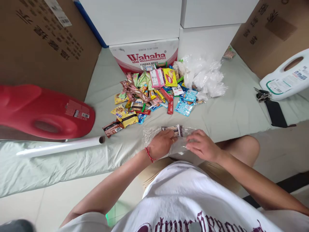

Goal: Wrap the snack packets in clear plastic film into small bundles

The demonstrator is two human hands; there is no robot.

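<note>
A clear plastic bag (150, 133) lies at the front edge of the cloth-covered surface, with a dark brown-and-white snack packet (179, 130) in or under its film. My left hand (161, 145), wearing a red string bracelet and a ring, is closed over the bag and the packet's near side. At the bag's right end, my right hand (202, 145) has its fingers closed on the film; their tips are slightly blurred. Just beyond my hands is a heap of wrapped snacks (138, 93). Bunched clear plastic bags (205, 77) lie to the right of that heap.
A Wahaha carton (147, 53) and white boxes (135, 19) stand behind the heap. On the left are a red jug (48, 112), a white tube (62, 146) and a cardboard box (45, 42). A white jug (287, 75), keys (263, 95) and a black flat object (276, 113) lie right.
</note>
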